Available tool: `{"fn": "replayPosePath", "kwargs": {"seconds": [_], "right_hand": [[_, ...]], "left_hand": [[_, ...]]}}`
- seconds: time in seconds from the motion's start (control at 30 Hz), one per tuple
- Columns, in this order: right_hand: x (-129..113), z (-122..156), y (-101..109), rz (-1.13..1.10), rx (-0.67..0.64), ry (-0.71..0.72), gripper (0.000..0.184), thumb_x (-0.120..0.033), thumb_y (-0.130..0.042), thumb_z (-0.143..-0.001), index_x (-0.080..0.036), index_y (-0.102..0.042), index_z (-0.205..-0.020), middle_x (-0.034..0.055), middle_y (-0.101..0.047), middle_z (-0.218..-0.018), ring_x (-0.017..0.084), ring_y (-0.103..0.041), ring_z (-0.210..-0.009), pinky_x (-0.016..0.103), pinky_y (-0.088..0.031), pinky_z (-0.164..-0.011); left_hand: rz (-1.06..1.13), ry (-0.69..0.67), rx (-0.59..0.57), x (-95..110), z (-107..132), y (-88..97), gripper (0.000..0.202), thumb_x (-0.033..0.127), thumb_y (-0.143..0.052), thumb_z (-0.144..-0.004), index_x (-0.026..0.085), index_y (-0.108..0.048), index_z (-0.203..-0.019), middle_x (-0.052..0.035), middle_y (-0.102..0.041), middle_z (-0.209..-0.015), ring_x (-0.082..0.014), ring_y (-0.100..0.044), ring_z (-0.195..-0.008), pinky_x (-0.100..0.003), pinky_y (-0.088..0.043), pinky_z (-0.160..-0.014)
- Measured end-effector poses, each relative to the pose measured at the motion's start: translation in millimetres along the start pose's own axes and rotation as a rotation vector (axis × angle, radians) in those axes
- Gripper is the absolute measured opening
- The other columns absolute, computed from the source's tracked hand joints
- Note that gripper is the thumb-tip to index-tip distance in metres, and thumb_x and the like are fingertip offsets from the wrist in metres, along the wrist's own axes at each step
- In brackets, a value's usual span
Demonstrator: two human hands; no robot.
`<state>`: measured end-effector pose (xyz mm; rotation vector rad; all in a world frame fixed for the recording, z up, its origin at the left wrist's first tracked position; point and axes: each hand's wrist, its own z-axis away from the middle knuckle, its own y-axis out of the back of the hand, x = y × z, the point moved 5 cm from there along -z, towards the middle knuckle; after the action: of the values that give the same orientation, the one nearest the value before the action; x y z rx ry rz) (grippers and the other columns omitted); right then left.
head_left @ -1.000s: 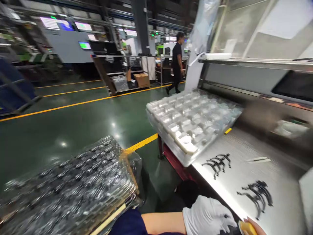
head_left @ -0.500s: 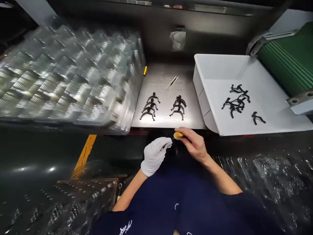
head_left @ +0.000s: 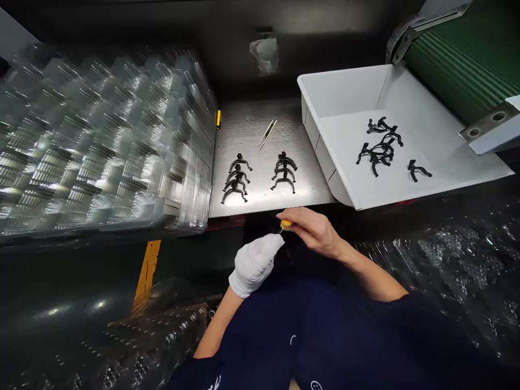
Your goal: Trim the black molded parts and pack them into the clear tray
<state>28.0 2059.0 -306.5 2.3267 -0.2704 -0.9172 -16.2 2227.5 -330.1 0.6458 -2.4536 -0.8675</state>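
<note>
My left hand (head_left: 252,264), in a white glove, is closed just below the front edge of the metal table. Its fingers hide whatever they hold. The bare right hand (head_left: 314,232) pinches a small tool with a yellow handle (head_left: 286,223), whose thin tip reaches the gloved fingertips. Beyond the hands, curved black plastic parts lie on the table in two columns, a left column (head_left: 235,184) and a right column (head_left: 284,174). Behind them rests a slim pointed metal tool (head_left: 267,135) that looks like tweezers.
Stacked clear plastic trays (head_left: 190,179) stand at the left, with a yellow-and-black object (head_left: 218,119) beside them. A white bin (head_left: 339,89) on the right contains loose black parts (head_left: 379,151), below a green conveyor belt (head_left: 459,65). A clear bag (head_left: 266,54) is at the back.
The gloved left hand has turned so its back faces up more, covering the dark piece glimpsed in its fingers before. The yellow-handled tool stays at its fingertips. My view has shifted slightly.
</note>
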Motion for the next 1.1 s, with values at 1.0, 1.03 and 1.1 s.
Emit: {"fn": "replayPosePath", "kwargs": {"seconds": [1.0,1.03,1.1], "right_hand": [[-4,6,-7,0.047,0.225,0.027,0.034,-0.007,-0.050,-0.096,-0.019,-0.060,-0.126,0.0107,-0.073,-0.107,0.022,-0.071,-0.102,0.038,-0.062,-0.089],[-4,7,-8,0.074,0.247,0.012,0.033,-0.007,-0.049,-0.097,-0.019,-0.061,-0.125,0.0109,-0.073,-0.106,0.023,-0.072,-0.100,0.039,-0.062,-0.088],[-3,8,-9,0.123,0.291,-0.040,0.033,-0.007,-0.050,-0.096,-0.020,-0.061,-0.125,0.0114,-0.073,-0.105,0.023,-0.072,-0.098,0.040,-0.062,-0.086]], "left_hand": [[0.808,1.169,0.437,-29,3,-23.6,0.022,0.038,-0.070,-0.087,0.016,-0.067,-0.086,0.0000,-0.067,-0.066,-0.0106,-0.062,-0.055,-0.021,-0.054,-0.057],[0.814,1.196,0.434,-29,2,-24.5,0.022,0.037,-0.069,-0.087,0.016,-0.067,-0.085,-0.0009,-0.067,-0.068,-0.0108,-0.063,-0.057,-0.021,-0.054,-0.057],[0.828,1.248,0.430,-30,2,-26.4,0.021,0.036,-0.068,-0.087,0.015,-0.066,-0.084,-0.0026,-0.068,-0.072,-0.0115,-0.065,-0.062,-0.021,-0.054,-0.059]]}}
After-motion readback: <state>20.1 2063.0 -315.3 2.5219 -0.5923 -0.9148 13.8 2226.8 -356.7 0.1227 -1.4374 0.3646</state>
